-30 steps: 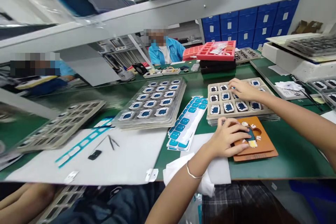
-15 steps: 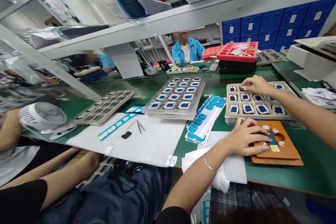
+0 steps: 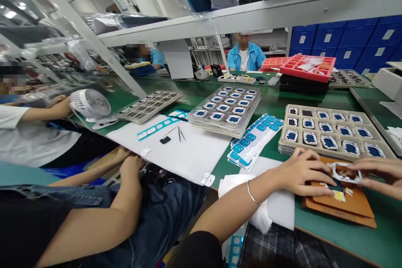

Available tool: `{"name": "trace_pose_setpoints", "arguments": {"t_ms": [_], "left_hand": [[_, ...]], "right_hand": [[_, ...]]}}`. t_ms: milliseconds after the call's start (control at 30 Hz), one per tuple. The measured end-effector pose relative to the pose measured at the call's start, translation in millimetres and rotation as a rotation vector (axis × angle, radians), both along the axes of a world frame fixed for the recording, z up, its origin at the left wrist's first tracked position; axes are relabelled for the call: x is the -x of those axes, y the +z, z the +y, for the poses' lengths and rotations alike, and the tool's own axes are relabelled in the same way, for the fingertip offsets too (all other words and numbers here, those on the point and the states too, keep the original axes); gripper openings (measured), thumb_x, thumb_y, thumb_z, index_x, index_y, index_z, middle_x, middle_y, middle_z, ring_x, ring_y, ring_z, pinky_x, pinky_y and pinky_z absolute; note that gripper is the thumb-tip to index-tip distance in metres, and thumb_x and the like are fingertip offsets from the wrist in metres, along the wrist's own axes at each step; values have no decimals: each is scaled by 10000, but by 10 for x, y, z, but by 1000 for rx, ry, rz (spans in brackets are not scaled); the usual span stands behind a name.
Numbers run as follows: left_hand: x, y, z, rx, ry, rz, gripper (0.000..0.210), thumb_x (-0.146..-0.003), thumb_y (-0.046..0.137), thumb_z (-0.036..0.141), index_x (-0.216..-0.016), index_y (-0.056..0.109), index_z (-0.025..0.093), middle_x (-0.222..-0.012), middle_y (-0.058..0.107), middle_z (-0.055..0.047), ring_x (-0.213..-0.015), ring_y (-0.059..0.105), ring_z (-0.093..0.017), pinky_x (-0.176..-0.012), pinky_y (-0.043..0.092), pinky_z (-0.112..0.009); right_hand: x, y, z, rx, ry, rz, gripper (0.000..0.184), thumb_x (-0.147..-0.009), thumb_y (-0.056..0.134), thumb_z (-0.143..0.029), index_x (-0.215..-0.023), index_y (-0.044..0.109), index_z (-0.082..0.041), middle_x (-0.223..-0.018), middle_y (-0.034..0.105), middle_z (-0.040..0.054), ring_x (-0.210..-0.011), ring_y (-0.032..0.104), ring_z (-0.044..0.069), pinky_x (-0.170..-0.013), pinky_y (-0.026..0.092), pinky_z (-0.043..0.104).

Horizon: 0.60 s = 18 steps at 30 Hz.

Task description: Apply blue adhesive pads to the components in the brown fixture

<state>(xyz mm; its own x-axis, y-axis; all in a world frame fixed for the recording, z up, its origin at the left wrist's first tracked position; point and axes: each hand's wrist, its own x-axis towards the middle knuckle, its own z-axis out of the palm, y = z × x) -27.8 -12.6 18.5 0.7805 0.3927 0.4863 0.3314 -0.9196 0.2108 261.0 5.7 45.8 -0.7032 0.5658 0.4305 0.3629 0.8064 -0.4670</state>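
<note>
Lower right, both hands meet over the orange jig [image 3: 351, 207]. Right hand [image 3: 378, 173] pinches a white frame [image 3: 344, 172]; left hand [image 3: 303, 172] rests spread-fingered, gripping nothing.

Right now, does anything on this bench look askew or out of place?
Mostly tidy. The sticker sheets lie fanned and slanted between the trays, and a white cloth hangs crumpled over the table edge below the left hand.
</note>
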Motion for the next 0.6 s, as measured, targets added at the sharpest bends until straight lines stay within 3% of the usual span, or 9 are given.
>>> {"name": "trace_pose_setpoints", "arguments": {"t_ms": [133,267,367,467,600], "left_hand": [[5,-47,22,-77,-27,-82,296,-953,552,462,-1068,743,267,-1174,698,29,-1078,502,-198,-918,299,-384],[4,-66,19,-154,9,-167,330,-992,467,404,-979,743,224,-1124,713,13,-1041,499,-203,-891,303,-387],[12,-61,7,-174,67,-213,372,-1016,394,349,-936,725,198,-1106,713,-3,-1044,488,-213,-875,304,-387],[29,-47,-13,-175,91,-217,383,-1019,366,331,-933,714,197,-1108,713,-3,-1059,480,-218,-883,303,-393],[60,-9,-49,-165,74,-185,389,-1023,341,344,-974,699,199,-1118,710,-3,-1053,468,-221,-893,300,-399]], "right_hand": [[36,-125,-159,-41,-91,-3,207,-905,707,-478,-1023,712,-309,-837,696,5,-631,637,162,-526,500,229],[234,-92,-333,-34,-37,29,214,-944,668,-459,-913,701,-250,-689,608,-7,-523,534,128,-490,429,248],[370,-99,-397,-83,-58,94,215,-949,662,-425,-866,694,-230,-725,589,14,-620,569,158,-567,454,275],[443,-172,-399,-132,-123,137,203,-932,668,-450,-861,719,-266,-945,627,54,-853,614,228,-731,501,342],[455,-236,-358,-42,-119,177,205,-910,685,-504,-980,725,-315,-1159,636,45,-1061,584,274,-885,500,423]]}}
